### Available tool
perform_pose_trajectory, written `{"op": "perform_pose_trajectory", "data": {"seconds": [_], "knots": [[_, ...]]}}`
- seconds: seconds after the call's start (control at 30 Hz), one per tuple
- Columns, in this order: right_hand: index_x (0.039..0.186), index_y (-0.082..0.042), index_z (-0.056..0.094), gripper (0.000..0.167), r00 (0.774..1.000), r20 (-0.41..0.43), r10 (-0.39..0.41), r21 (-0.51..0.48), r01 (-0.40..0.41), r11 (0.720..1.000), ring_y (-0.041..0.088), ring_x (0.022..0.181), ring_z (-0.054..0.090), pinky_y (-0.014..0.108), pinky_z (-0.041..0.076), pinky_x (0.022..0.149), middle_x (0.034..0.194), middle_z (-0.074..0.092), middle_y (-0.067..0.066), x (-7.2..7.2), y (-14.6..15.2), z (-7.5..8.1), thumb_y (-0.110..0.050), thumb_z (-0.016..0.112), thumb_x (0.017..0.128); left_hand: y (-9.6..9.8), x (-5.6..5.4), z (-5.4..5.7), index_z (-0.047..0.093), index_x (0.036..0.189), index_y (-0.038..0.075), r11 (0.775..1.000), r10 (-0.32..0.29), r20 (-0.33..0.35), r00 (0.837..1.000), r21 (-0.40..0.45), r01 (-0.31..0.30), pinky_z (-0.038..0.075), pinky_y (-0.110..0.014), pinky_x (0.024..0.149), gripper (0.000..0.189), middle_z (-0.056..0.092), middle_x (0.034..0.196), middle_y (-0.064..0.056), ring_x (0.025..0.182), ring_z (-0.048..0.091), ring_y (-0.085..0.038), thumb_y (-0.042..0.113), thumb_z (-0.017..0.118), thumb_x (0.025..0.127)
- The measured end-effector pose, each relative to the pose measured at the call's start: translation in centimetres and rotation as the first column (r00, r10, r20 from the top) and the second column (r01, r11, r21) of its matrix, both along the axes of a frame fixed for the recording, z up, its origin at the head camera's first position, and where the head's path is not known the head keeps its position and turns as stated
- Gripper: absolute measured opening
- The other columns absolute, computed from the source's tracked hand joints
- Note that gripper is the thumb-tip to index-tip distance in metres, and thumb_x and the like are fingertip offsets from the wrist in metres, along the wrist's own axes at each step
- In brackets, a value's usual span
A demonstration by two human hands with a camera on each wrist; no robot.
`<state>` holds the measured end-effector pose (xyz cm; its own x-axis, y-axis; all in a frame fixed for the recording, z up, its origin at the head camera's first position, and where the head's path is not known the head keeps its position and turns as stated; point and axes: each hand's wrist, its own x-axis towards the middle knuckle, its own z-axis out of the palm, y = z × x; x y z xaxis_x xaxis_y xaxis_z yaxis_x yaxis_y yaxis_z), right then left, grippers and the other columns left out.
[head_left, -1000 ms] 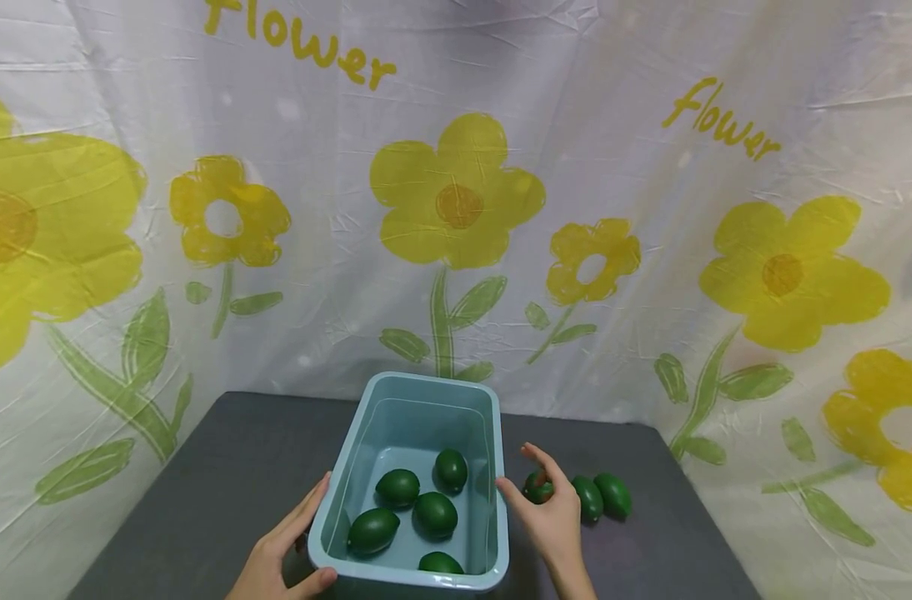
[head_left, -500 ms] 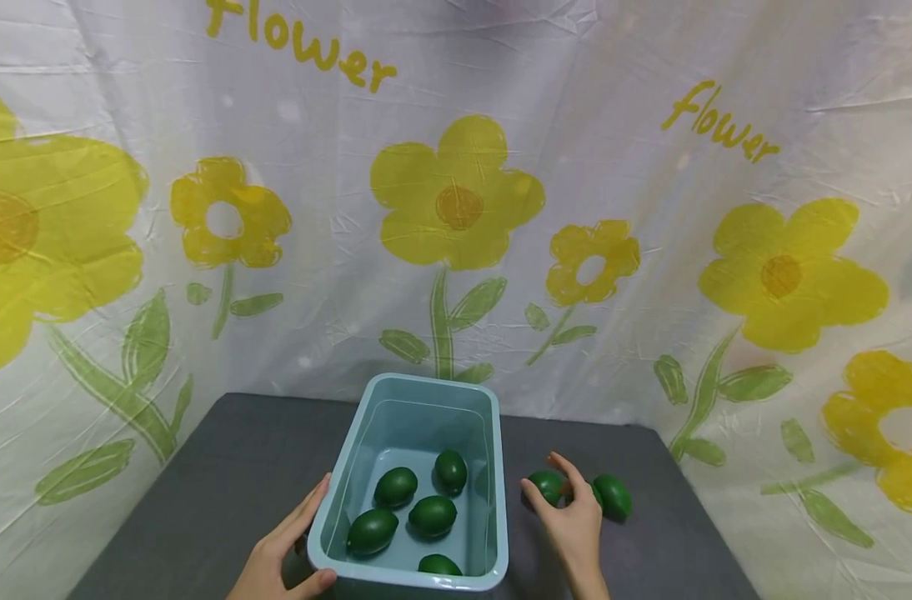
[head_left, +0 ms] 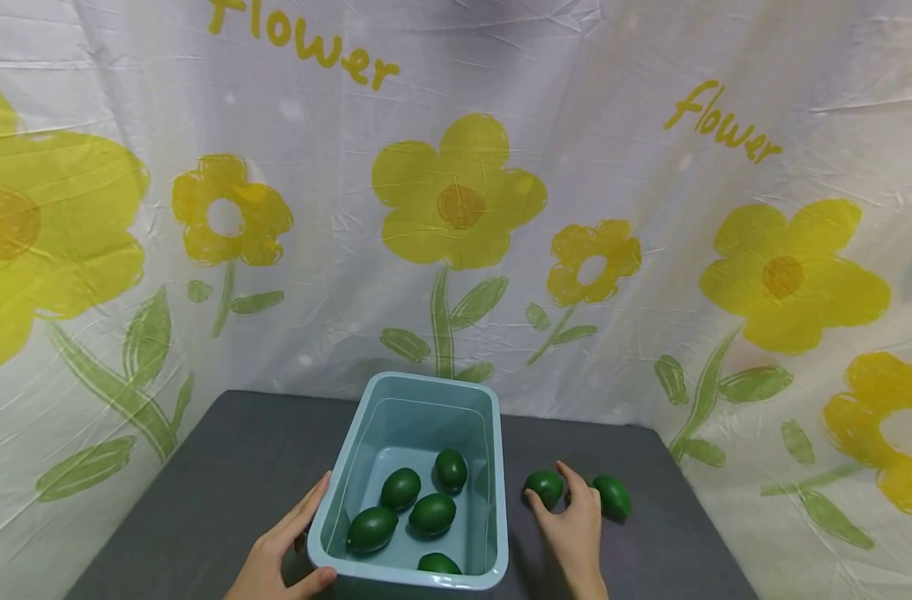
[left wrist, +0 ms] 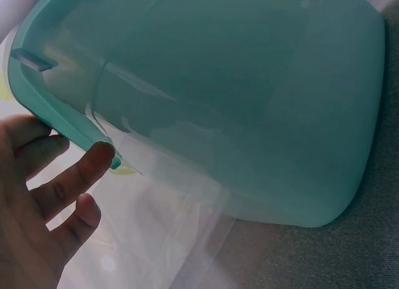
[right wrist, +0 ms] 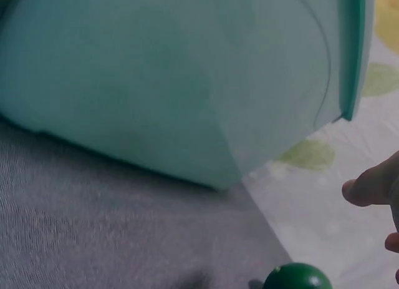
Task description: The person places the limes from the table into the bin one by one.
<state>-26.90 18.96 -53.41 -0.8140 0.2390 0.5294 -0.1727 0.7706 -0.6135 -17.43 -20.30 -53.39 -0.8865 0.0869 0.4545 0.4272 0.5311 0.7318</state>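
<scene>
On the grey worktop, my left hand, fingers spread, rests against the seven o'clock corner of a pale blue tub holding five green limes. At the tub's three o'clock, I have my right hand, fingers parted, around a loose lime; contact I cannot tell. A far lime lies at that hand's two o'clock; a flowered curtain hangs at twelve.
</scene>
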Motion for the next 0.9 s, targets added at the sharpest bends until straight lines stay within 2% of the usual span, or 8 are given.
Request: {"op": "perform_pose_trajectory", "data": {"seconds": [0.17, 0.37, 0.43, 0.5, 0.6, 0.9], "knots": [[0.131, 0.007, 0.068, 0.066, 1.0, 0.021, 0.0, 0.048, -0.001, 0.999, 0.04, 0.1, 0.058, 0.057, 0.052, 0.085, 0.13, 0.071, 0.026, -0.4, 0.4, -0.5, -0.014, 0.097, 0.075, -0.1, -0.1, -0.1, 0.036, 0.168, 0.021, 1.0, -0.006, -0.008, 1.0, -0.001, 0.006, 0.057, -0.027, 0.085, 0.091, 0.044, 0.166, -0.014, 0.138, 0.039, 0.011, 0.015, 0.082, 0.09], [0.133, 0.008, 0.067, 0.072, 0.995, 0.1, -0.008, 0.091, -0.001, 0.996, 0.043, 0.106, 0.057, 0.06, 0.052, 0.088, 0.135, 0.068, 0.027, -0.7, 0.8, -1.2, -0.015, 0.098, 0.073, -0.1, -0.1, -0.2, 0.036, 0.168, 0.023, 1.0, 0.004, -0.005, 1.0, -0.01, -0.004, 0.056, -0.028, 0.086, 0.09, 0.038, 0.168, 0.012, 0.138, 0.041, 0.009, 0.017, 0.081, 0.09], [0.133, 0.007, 0.067, 0.073, 0.995, 0.102, -0.013, 0.105, 0.003, 0.994, 0.042, 0.106, 0.057, 0.06, 0.052, 0.087, 0.135, 0.068, 0.026, -0.7, 1.0, -1.5, -0.013, 0.099, 0.07, -0.2, -0.1, -0.2, 0.036, 0.168, 0.026, 1.0, 0.009, -0.006, 1.0, -0.015, -0.009, 0.057, -0.029, 0.088, 0.091, 0.037, 0.167, 0.015, 0.138, 0.042, 0.008, 0.018, 0.082, 0.09], [0.133, 0.007, 0.068, 0.074, 0.995, 0.094, -0.015, 0.121, 0.004, 0.993, 0.042, 0.106, 0.057, 0.059, 0.052, 0.088, 0.135, 0.069, 0.026, -0.8, 1.1, -1.9, -0.011, 0.1, 0.068, -0.2, 0.0, -0.2, 0.036, 0.167, 0.029, 1.0, 0.006, 0.002, 1.0, -0.002, -0.006, 0.056, -0.028, 0.085, 0.09, 0.036, 0.166, 0.017, 0.137, 0.044, 0.007, 0.018, 0.081, 0.09], [0.132, 0.007, 0.068, 0.075, 0.996, 0.088, -0.012, 0.145, -0.001, 0.989, 0.042, 0.106, 0.058, 0.059, 0.051, 0.088, 0.134, 0.069, 0.026, -1.0, 1.3, -2.4, -0.007, 0.1, 0.066, -0.2, 0.0, -0.2, 0.035, 0.167, 0.031, 1.0, 0.009, 0.004, 1.0, 0.002, -0.009, 0.056, -0.028, 0.084, 0.09, 0.036, 0.166, 0.018, 0.136, 0.046, 0.006, 0.018, 0.081, 0.09], [0.133, 0.005, 0.067, 0.074, 0.991, 0.133, -0.019, 0.192, -0.007, 0.981, 0.042, 0.11, 0.057, 0.061, 0.048, 0.092, 0.136, 0.068, 0.023, -1.6, 1.7, -4.1, -0.002, 0.097, 0.067, -0.2, 0.0, 0.0, 0.037, 0.167, 0.023, 0.999, 0.028, -0.01, 1.0, -0.041, -0.028, 0.057, -0.033, 0.092, 0.091, 0.04, 0.167, 0.009, 0.139, 0.039, 0.011, 0.019, 0.083, 0.089]]}}
